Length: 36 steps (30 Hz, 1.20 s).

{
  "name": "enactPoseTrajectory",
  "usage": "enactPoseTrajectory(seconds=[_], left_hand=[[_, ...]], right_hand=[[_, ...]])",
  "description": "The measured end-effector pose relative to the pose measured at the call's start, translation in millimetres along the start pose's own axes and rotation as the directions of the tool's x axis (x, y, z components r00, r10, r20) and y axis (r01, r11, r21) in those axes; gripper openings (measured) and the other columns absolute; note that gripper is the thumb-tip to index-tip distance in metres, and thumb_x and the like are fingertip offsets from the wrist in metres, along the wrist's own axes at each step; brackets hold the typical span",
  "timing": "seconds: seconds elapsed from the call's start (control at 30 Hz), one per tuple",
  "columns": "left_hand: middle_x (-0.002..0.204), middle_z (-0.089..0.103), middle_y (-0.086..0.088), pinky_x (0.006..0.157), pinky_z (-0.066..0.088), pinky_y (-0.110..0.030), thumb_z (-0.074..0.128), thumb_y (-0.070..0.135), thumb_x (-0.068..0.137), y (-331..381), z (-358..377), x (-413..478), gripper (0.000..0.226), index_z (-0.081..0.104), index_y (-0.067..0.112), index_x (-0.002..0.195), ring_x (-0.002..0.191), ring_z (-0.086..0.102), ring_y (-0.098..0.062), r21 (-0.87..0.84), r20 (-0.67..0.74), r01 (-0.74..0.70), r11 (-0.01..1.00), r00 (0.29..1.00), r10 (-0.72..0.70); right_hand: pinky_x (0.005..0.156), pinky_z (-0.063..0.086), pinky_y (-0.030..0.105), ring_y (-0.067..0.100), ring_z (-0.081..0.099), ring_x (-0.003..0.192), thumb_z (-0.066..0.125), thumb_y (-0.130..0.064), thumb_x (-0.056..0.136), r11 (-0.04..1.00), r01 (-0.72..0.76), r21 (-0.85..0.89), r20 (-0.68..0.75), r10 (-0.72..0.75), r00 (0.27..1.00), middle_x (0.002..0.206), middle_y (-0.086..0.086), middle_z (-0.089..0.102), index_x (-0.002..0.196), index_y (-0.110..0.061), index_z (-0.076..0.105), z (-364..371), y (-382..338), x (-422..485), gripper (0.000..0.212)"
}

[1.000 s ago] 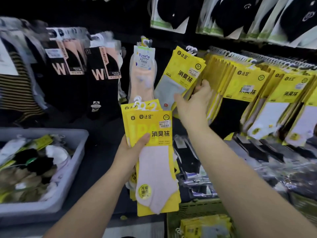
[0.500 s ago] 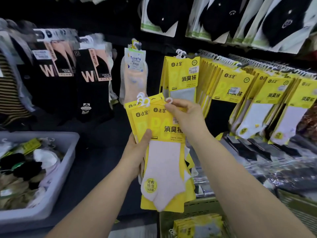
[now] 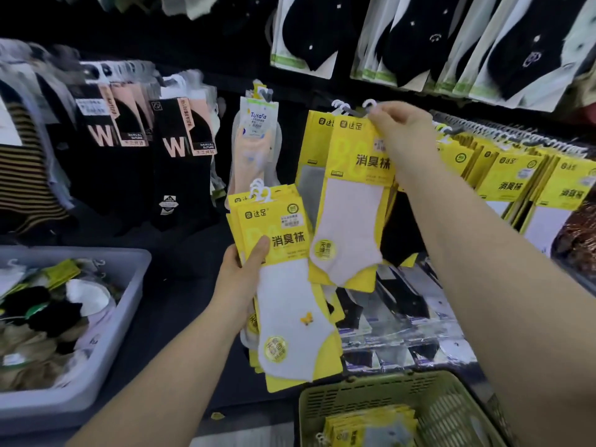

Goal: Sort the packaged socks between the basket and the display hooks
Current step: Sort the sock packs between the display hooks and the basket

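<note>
Sock pack [image 3: 351, 201], pinched at its top by the right grip [image 3: 400, 137] at 1 o'clock beside the display hook [image 3: 353, 111], wants holding square so its white loop [image 3: 368, 104] slides on cleanly, while the left grip [image 3: 238, 279] clasps the yellow stack [image 3: 283, 285] at 6 o'clock.

Right hand [image 3: 396, 137] lifted pink sock pack [image 3: 351, 221] off stack [image 3: 283, 285], up to display hook [image 3: 354, 112].

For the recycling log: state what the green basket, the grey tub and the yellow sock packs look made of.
Green basket: moulded plastic, matt, judging by its slotted walls. Grey tub: probably plastic, smooth, with a thick rounded rim. Yellow sock packs: seemingly printed card, holding flat.
</note>
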State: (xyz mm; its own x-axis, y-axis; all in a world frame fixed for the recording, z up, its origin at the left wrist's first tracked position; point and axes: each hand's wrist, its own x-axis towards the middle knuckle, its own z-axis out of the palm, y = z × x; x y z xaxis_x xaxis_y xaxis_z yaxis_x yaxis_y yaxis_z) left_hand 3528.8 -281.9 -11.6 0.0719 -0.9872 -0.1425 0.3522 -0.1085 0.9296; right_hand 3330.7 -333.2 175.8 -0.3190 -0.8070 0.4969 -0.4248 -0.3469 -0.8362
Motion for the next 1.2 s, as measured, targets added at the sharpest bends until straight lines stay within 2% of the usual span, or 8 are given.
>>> enactPoseTrajectory(seconds=[0.17,0.37,0.5,0.6,0.67,0.73,0.87,1.2], left_hand=[[0.099,0.074,0.0,0.071,0.057,-0.036,0.066,0.048,0.083,-8.9,-9.3,-7.4,0.036,0.056,0.022,0.106,0.083,0.073,-0.019,-0.031,-0.051,0.068,0.997,0.996,-0.069],[0.089,0.076,0.004,0.059,0.055,-0.03,0.066,0.05,0.082,-16.1,-18.5,-14.9,0.038,0.057,0.023,0.107,0.075,0.074,-0.015,-0.029,-0.064,0.067,0.997,0.996,-0.069],[0.087,0.076,0.007,0.059,0.055,-0.031,0.066,0.051,0.081,-17.8,-25.4,-22.8,0.038,0.058,0.024,0.107,0.076,0.074,-0.015,-0.066,-0.085,0.093,0.993,0.991,-0.099],[0.095,0.076,0.004,0.07,0.057,-0.037,0.068,0.052,0.079,-20.5,-25.9,-30.8,0.043,0.057,0.023,0.109,0.081,0.074,-0.016,-0.05,-0.113,0.065,0.997,0.991,-0.07],[0.1,0.074,0.003,0.074,0.058,-0.039,0.068,0.053,0.077,-21.6,-21.4,-36.4,0.043,0.056,0.025,0.106,0.083,0.074,-0.016,-0.034,-0.112,0.047,0.998,0.993,-0.05],[0.1,0.072,0.004,0.067,0.058,-0.035,0.069,0.057,0.071,-19.8,-14.5,-42.1,0.045,0.055,0.029,0.104,0.081,0.073,-0.014,-0.035,-0.08,0.04,0.999,0.996,-0.043],[0.106,0.071,0.004,0.065,0.057,-0.029,0.071,0.061,0.053,-9.9,-3.8,-48.4,0.074,0.05,0.03,0.117,0.086,0.073,-0.013,-0.039,0.067,0.081,0.996,0.995,-0.078],[0.118,0.069,-0.005,0.086,0.054,-0.042,0.075,0.041,0.059,-11.9,-2.9,-41.0,0.077,0.051,0.019,0.129,0.104,0.068,-0.024,-0.108,0.165,0.037,0.994,0.986,-0.019]], right_hand=[[0.046,0.043,0.008,0.004,0.054,0.065,0.065,-0.024,0.089,0.997,-0.053,-0.057,0.015,0.053,0.998,0.071,-0.011,0.062,0.083,-0.023,0.071,17.2,1.0,20.7,0.008],[0.072,0.049,0.014,0.013,0.057,0.094,0.059,-0.016,0.092,0.995,-0.062,-0.078,-0.035,0.059,0.998,0.105,0.0,0.061,0.118,-0.01,0.063,16.4,13.6,15.5,0.027],[0.087,0.043,0.027,0.018,0.051,0.109,0.064,-0.045,0.084,0.968,-0.18,-0.173,0.0,0.183,0.983,0.127,0.003,0.049,0.127,-0.017,0.044,14.3,40.2,-53.2,0.055],[0.087,0.043,0.029,0.019,0.05,0.117,0.067,-0.069,0.065,0.862,-0.396,-0.317,0.437,0.504,0.745,0.134,-0.004,0.046,0.143,-0.02,0.026,24.3,62.4,-126.5,0.1],[0.087,0.046,0.031,0.02,0.05,0.123,0.067,-0.069,0.065,0.847,-0.432,-0.31,0.591,0.528,0.61,0.14,-0.005,0.045,0.148,-0.029,0.014,32.3,73.7,-154.3,0.106],[0.075,0.05,0.022,0.01,0.057,0.114,0.069,-0.057,0.075,0.895,-0.417,-0.158,0.643,0.414,0.645,0.129,-0.013,0.054,0.142,-0.029,0.023,38.1,80.4,-165.2,0.086],[0.092,0.048,0.026,-0.001,0.058,0.109,0.059,-0.044,0.089,0.955,-0.295,-0.02,0.624,0.242,0.743,0.119,-0.023,0.059,0.127,-0.041,0.042,42.7,81.0,-169.6,0.041],[0.077,0.056,0.028,0.009,0.066,0.094,0.066,-0.013,0.087,0.954,-0.239,0.182,0.448,0.136,0.883,0.097,-0.015,0.068,0.104,-0.035,0.053,26.3,75.4,-151.3,0.03]])
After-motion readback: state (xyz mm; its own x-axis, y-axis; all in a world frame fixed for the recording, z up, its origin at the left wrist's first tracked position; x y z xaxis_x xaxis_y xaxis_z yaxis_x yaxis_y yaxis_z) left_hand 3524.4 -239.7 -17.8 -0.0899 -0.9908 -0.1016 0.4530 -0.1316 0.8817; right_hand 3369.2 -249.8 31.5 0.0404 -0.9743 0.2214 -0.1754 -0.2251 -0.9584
